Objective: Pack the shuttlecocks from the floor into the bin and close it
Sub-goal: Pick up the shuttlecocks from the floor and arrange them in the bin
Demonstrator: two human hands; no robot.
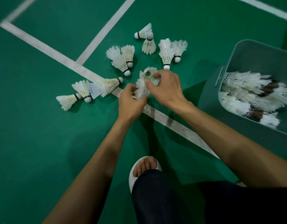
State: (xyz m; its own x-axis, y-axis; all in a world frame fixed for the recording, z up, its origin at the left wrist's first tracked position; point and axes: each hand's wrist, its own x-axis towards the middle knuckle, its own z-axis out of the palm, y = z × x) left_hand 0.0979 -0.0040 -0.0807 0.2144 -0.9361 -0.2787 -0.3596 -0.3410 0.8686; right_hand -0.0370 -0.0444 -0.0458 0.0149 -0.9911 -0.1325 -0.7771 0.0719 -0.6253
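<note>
The left hand (131,102) is curling round the lower end of a stack of shuttlecocks (142,88), the right hand (167,88) is pinching its top, near the bin (209,97)

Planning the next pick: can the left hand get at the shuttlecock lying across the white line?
Likely yes: nothing lies between the left hand and that shuttlecock, close beside it, though it grips a bunch.

White shuttlecocks (121,62) scattered on floor (42,135); open teal bin (246,50) partly filled.
</note>
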